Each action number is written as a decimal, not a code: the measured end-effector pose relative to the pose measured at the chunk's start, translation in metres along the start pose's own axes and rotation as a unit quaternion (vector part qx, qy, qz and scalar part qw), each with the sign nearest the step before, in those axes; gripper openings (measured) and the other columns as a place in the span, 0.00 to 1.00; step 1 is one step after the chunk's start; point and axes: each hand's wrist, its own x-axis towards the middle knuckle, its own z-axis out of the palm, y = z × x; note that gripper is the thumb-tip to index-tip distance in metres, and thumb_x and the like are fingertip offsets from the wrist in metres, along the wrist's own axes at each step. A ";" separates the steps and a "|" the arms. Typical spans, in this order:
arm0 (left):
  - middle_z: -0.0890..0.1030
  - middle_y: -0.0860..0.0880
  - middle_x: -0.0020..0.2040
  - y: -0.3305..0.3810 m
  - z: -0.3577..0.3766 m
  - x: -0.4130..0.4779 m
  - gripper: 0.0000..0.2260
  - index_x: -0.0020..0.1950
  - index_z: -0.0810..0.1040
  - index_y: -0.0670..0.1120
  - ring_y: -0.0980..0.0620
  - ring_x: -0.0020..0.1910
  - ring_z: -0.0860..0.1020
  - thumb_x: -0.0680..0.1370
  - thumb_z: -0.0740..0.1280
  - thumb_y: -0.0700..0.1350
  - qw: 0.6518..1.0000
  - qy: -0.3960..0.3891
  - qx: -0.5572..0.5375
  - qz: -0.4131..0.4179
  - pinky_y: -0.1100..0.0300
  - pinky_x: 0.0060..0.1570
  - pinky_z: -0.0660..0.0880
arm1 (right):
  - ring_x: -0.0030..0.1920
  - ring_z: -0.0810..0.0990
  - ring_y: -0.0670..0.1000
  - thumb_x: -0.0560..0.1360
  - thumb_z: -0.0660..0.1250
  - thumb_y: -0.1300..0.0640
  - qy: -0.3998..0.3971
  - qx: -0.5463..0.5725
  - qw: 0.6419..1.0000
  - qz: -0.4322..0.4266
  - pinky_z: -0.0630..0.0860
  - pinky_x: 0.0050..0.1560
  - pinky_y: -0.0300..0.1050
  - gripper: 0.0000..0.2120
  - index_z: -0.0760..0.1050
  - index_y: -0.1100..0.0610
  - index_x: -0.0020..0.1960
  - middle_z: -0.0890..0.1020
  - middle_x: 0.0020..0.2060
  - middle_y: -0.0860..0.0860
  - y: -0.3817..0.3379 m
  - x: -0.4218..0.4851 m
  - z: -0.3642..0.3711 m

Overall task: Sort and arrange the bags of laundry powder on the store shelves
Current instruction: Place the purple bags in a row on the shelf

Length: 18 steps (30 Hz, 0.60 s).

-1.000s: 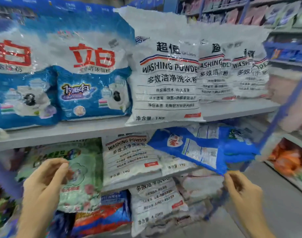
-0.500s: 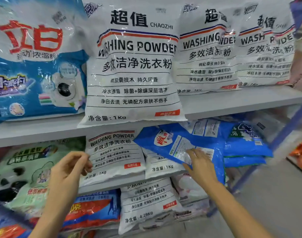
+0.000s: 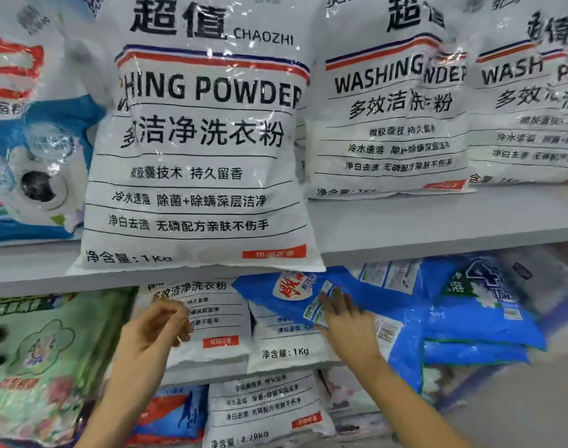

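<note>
A blue powder bag (image 3: pixel 402 305) lies tilted on the middle shelf, across a white 1 kg bag (image 3: pixel 285 344). My right hand (image 3: pixel 344 318) rests flat on the blue bag's label with straight fingers. My left hand (image 3: pixel 153 331) hovers in front of another white washing powder bag (image 3: pixel 211 321), fingers loosely curled and holding nothing. A large white "WASHING POWDER" bag (image 3: pixel 198 150) stands on the upper shelf (image 3: pixel 437 227), overhanging its front edge.
More white bags (image 3: pixel 389 101) stand in a row to the right on the upper shelf, and a blue-and-white bag (image 3: pixel 30 140) to the left. A green bag (image 3: pixel 46 360) fills the middle shelf's left. A white 4.28 kg bag (image 3: pixel 263 409) sits below. More blue bags (image 3: pixel 482 318) are stacked at right.
The view has moved closer to the shelves. My right hand went from the blue bag's lower corner up onto its label and lies flat there. My left hand stayed raised near the white bag.
</note>
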 end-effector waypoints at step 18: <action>0.80 0.38 0.53 -0.055 0.179 -0.108 0.29 0.55 0.76 0.38 0.41 0.51 0.78 0.80 0.49 0.61 0.815 0.072 -0.406 -0.407 0.50 0.55 0.71 | 0.32 0.67 0.45 0.76 0.66 0.57 -0.042 0.579 0.814 -0.010 0.64 0.36 0.45 0.15 0.69 0.51 0.32 0.71 0.29 0.47 0.053 -0.014 -0.136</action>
